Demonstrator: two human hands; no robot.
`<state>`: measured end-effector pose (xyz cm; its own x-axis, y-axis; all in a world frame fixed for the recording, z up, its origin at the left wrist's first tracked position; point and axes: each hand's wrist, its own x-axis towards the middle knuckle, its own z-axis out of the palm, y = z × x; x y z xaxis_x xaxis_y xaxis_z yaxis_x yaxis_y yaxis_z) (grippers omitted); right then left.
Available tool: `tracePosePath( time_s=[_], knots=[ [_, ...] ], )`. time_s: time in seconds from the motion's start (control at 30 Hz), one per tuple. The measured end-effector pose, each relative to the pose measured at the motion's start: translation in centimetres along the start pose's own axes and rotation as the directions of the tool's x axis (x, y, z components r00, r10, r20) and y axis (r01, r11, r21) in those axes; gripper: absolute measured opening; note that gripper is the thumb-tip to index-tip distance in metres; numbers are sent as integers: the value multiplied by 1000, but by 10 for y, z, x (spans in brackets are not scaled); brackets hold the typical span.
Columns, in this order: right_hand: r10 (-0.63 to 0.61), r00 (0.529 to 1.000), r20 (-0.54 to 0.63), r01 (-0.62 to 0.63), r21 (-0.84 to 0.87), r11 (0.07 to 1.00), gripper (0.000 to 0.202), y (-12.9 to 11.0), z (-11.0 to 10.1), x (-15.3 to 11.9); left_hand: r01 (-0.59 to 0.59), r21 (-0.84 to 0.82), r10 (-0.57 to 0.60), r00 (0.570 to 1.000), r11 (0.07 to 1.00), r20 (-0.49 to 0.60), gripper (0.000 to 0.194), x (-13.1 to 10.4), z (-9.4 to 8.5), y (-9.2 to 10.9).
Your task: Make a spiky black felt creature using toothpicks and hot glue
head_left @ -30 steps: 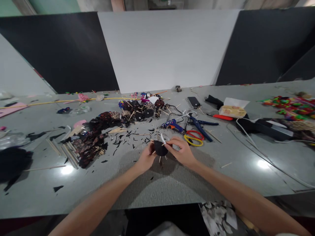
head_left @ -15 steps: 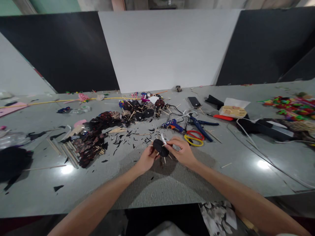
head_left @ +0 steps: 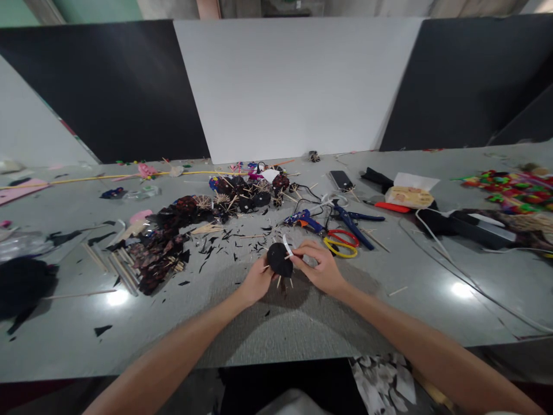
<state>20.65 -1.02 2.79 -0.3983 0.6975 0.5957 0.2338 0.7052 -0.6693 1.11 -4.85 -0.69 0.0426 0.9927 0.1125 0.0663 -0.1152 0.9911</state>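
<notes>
Both hands hold a round black disc (head_left: pixel 279 258) just above the table, with thin wooden sticks poking out around its rim. My left hand (head_left: pixel 257 282) closes on the disc's left edge, fingertips partly hidden beneath it. At the disc's right side, my right hand (head_left: pixel 317 264) pinches a narrow white strip (head_left: pixel 287 245) that stands up from between thumb and forefinger. Whether the right fingers also grip a stick cannot be made out. Beyond the hands lie a blue glue gun (head_left: pixel 306 219) and scissors with red and yellow handles (head_left: pixel 341 249).
Black stick-studded pieces (head_left: pixel 242 196) and dark scraps (head_left: pixel 158 253) cover the left middle. Blue pliers (head_left: pixel 352 222), a phone (head_left: pixel 341 180), an orange-red cutter (head_left: pixel 392 206) and a tissue pack (head_left: pixel 408 196) lie at right. A white cable (head_left: pixel 458 268) crosses the right side. Panels (head_left: pixel 298 86) stand behind.
The black disc has turned in the hands and now faces the camera more fully; its sticks have shifted. Both hands stay nearly in place, the white strip still in the right fingers.
</notes>
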Motion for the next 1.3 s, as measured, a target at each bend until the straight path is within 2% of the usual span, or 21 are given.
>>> tracePosePath(
  time_s=[0.1, 0.27, 0.43, 0.57, 0.8, 0.93, 1.1, 1.3],
  knots=[
    [0, 1000, 3, 0, -13, 1000, 18, -2, -1, 1, 11, -42, -11, 1000, 999, -6, 36, 1, 1, -4],
    [-12, 1000, 5, 12, -8, 1000, 16, -4, -2, 2, 31, -108, -26, 998, 994, 48, 44, 2, 3, -5],
    [-25, 1000, 17, 25, -14, 1000, 14, -4, -1, 2, 35, -64, -31, 998, 997, 60, 42, 3, -1, -4],
    [-28, 999, 14, 29, -16, 999, 14, -2, -1, 0, -11, -3, 11, 998, 1000, 63, 35, 6, -6, -4],
    [-5, 1000, 27, 5, -31, 1000, 15, 1, 0, 0, -50, -22, 51, 997, 999, 51, 26, 7, -6, -3],
    [15, 999, 34, -14, -28, 1000, 18, 0, -1, 1, -66, -88, 75, 992, 994, 101, 30, 5, -4, 1],
    [31, 999, 15, -31, -27, 999, 19, 2, -1, 2, -98, -74, 104, 991, 992, 83, 29, 6, -3, 6],
    [35, 999, 0, -35, -27, 999, 19, 1, -1, 2, -68, -56, 70, 997, 996, 37, 28, 5, -4, -2]
  ],
)
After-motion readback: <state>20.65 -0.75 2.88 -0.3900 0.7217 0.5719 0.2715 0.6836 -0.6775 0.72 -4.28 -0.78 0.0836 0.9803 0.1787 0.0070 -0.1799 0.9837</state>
